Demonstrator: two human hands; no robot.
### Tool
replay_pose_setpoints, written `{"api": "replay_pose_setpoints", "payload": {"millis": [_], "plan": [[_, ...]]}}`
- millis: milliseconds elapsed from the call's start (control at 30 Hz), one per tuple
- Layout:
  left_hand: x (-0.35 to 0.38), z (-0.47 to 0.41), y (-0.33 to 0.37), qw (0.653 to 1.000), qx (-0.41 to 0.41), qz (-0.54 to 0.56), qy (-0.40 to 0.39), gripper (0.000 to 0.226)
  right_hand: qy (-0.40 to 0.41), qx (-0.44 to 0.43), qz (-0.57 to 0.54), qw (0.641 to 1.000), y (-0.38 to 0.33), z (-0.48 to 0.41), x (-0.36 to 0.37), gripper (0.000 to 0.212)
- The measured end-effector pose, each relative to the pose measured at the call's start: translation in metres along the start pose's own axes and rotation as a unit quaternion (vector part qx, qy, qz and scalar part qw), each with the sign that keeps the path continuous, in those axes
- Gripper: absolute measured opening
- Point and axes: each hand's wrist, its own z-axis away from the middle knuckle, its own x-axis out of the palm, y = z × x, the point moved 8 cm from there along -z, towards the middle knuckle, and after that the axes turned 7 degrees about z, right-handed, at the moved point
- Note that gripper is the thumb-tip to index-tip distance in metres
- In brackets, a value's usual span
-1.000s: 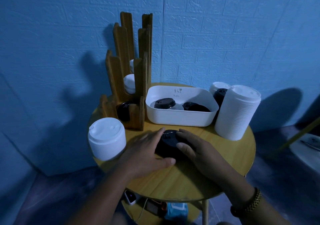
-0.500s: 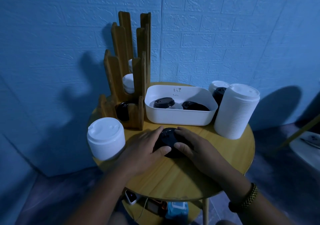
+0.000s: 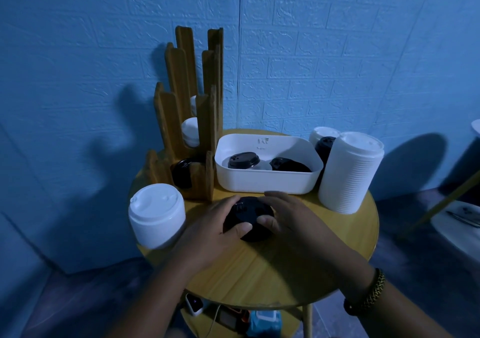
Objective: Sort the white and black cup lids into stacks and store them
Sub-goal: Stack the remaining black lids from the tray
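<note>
In front of the white rectangular plastic bin (image 3: 267, 181), the left hand (image 3: 213, 233) and right hand (image 3: 293, 220) cover much of a round black lid pile (image 3: 249, 210), and right of it another black stack (image 3: 324, 144), perhaps lids, sits half hidden.

Left hand (image 3: 213, 224), right hand (image 3: 288, 216): both curled.

A round wooden table (image 3: 259, 272) stands before a blue brick-textured wall (image 3: 337, 51), with small devices (image 3: 193, 305) lying beneath it.

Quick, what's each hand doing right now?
Left hand: holding the black lids.
Right hand: holding the same black lids.
</note>
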Motion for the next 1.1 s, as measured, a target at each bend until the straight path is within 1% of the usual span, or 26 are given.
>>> {"api": "replay_pose_setpoints", "payload": {"millis": [100, 167, 233, 300, 367, 500, 567, 733, 833, 967, 1100], "plan": [[-0.007, -0.001, -0.004, 0.999, -0.011, 0.017, 0.047, 0.064, 0.071, -0.006, -0.041, 0.997, -0.007, -0.012, -0.027, 0.036], [-0.009, -0.002, -0.005, 0.997, -0.014, 0.016, 0.07, 0.063, 0.121, -0.014, -0.045, 0.992, -0.011, -0.029, -0.045, 0.027], [-0.009, -0.001, -0.005, 0.997, -0.014, 0.007, 0.079, 0.062, 0.137, -0.012, -0.033, 0.99, -0.012, -0.054, -0.056, 0.022], [-0.007, -0.003, -0.005, 0.997, -0.011, -0.012, 0.079, 0.061, 0.132, 0.005, -0.014, 0.991, -0.007, -0.084, -0.06, 0.02], [-0.008, -0.004, -0.006, 0.996, -0.012, -0.02, 0.082, 0.061, 0.096, 0.026, 0.018, 0.995, 0.001, -0.117, -0.054, 0.025], [-0.005, -0.004, -0.006, 0.997, -0.019, -0.02, 0.072, 0.063, -0.032, 0.093, 0.064, 0.993, 0.017, -0.159, -0.028, 0.05], [-0.006, -0.004, -0.008, 0.997, -0.029, -0.019, 0.069, 0.065, -0.066, 0.094, 0.099, 0.988, 0.019, -0.171, -0.018, 0.059], [-0.007, -0.003, -0.009, 0.997, -0.031, 0.003, 0.072, 0.069, -0.096, 0.069, 0.136, 0.984, 0.028, -0.186, -0.003, 0.056], [-0.007, -0.002, -0.009, 0.997, -0.033, 0.01, 0.07, 0.078, -0.065, 0.066, 0.127, 0.988, 0.031, -0.186, -0.007, 0.057], [-0.007, -0.003, -0.005, 0.997, -0.032, 0.011, 0.064, 0.089, 0.012, 0.085, 0.096, 0.992, 0.026, -0.168, -0.04, 0.042], [-0.007, -0.002, -0.004, 0.998, -0.039, 0.015, 0.05, 0.097, 0.108, 0.058, 0.022, 0.992, -0.004, -0.092, -0.077, 0.052]]}}
